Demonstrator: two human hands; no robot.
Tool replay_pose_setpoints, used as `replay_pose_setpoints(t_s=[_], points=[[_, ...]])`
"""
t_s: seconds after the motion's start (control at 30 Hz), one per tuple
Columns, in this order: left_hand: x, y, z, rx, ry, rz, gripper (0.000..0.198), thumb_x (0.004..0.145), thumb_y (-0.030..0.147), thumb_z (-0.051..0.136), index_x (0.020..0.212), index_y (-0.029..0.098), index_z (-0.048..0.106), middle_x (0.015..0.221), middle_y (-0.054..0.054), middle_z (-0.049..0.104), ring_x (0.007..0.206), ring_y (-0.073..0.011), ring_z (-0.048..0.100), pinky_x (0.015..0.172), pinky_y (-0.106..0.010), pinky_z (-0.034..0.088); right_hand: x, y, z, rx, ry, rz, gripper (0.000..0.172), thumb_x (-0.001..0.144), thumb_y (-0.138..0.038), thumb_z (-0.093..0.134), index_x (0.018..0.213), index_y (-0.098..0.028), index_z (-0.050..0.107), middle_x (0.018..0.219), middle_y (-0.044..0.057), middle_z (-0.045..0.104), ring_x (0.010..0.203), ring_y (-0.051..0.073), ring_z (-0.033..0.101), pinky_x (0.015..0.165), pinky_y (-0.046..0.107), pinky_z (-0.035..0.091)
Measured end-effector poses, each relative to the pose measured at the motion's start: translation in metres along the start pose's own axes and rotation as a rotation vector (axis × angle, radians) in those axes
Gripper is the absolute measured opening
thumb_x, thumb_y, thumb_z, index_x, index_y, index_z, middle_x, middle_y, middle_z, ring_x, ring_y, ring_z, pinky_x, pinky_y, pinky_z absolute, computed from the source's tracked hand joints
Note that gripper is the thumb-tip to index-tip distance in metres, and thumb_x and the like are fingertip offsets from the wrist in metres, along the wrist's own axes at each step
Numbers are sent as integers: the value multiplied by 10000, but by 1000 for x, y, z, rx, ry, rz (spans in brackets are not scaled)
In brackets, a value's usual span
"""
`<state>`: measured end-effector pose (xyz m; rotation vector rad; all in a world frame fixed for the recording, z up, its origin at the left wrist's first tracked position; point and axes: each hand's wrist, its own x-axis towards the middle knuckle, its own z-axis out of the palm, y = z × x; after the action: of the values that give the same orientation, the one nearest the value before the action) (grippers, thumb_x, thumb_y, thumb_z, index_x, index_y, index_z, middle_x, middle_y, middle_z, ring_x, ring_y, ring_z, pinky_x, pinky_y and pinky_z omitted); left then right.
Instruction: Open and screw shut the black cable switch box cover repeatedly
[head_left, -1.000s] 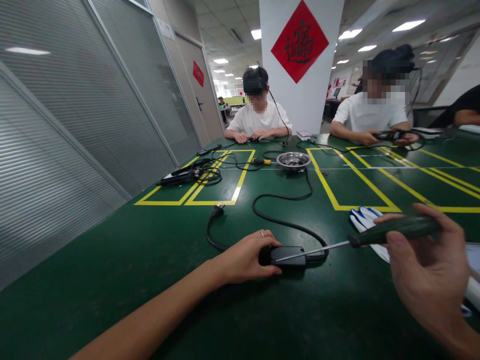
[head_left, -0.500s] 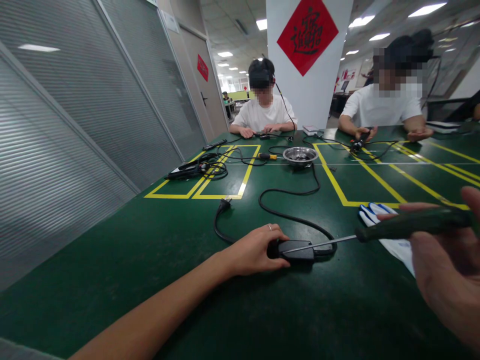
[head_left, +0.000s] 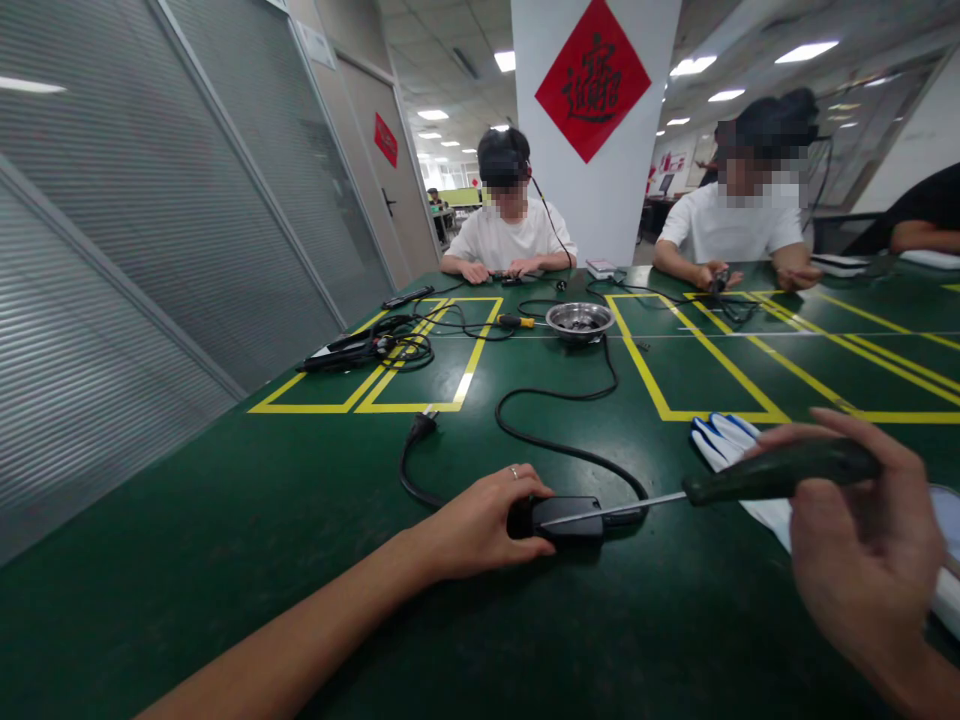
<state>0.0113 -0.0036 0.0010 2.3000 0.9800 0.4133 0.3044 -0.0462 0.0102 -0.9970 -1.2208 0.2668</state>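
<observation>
Still, the left hand [head_left: 487,520] lay where it had been half a second before, fingers curled shut over the near end of the black rectangular plastic power adapter [head_left: 571,520], pinning it flat on the dark green table [head_left: 225,520] just ahead of the wearer. The right hand [head_left: 862,560], then half cut off at the frame edge, was now wholly in view, thumb and fingers clamped on the dark green-handled screwdriver [head_left: 780,472]. Its thin steel shaft ran leftward as before, tip resting on the adapter's top face. The adapter itself had not shifted. The thick black cable [head_left: 555,440] looped away from the adapter's right end toward the shallow round steel bowl [head_left: 579,320], and a second run curved left to the black plug [head_left: 421,425]. White-and-blue work gloves [head_left: 724,435] lay just behind the screwdriver handle, partly hidden by the right hand's fingers. Yellow tape rectangles [head_left: 660,385] marked the tabletop. A small yellow-handled screwdriver [head_left: 517,322] lay beside the bowl, and a tangle of black leads [head_left: 367,350] sat further left. Across the table two people in white shirts sat with hands on small dark items, too small to identify. Nothing stood between shaft and adapter.
</observation>
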Motion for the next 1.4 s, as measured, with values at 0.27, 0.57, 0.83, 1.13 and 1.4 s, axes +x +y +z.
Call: replay_pose_setpoints(t_s=[0.27,0.57,0.83,1.13,1.4], points=[[1,-2,2,-41,-13,-31,438,754,301,753,1152,201,600,1070,-52,580,928,-204,572,793,-307,462,1,-6,-1,-101,11,-85,691,628,-225,737,1286,-310,542,973,54,642,840,247,640,790,491,570],[0,-3,3,-48,-10,-43,435,746,284,764,1139,207,592,1076,-42,577,932,-200,567,784,-294,462,0,-9,-2,-91,-27,-67,707,599,-207,756,1264,-328,548,995,51,646,902,260,660,832,479,574],[-1,-1,4,-9,-11,-34,446,751,268,757,1151,201,569,1059,-38,565,909,-195,557,770,-293,459,-1,-6,-2,-38,-64,9,789,605,-205,755,1334,-319,474,1038,41,650,856,226,682,788,383,597],[-3,0,4,20,-20,-25,442,768,280,741,1162,208,555,1073,-44,563,938,-207,556,801,-310,459,-3,-10,-2,39,-71,230,700,710,-286,704,1360,-298,444,1123,92,642,936,263,665,921,484,513],[-5,5,3,49,-27,-19,412,793,281,707,1162,213,539,1089,-46,565,952,-212,560,821,-315,459,0,-10,2,33,-100,246,664,760,-343,668,1372,-321,413,1117,56,665,987,244,661,976,463,481]])
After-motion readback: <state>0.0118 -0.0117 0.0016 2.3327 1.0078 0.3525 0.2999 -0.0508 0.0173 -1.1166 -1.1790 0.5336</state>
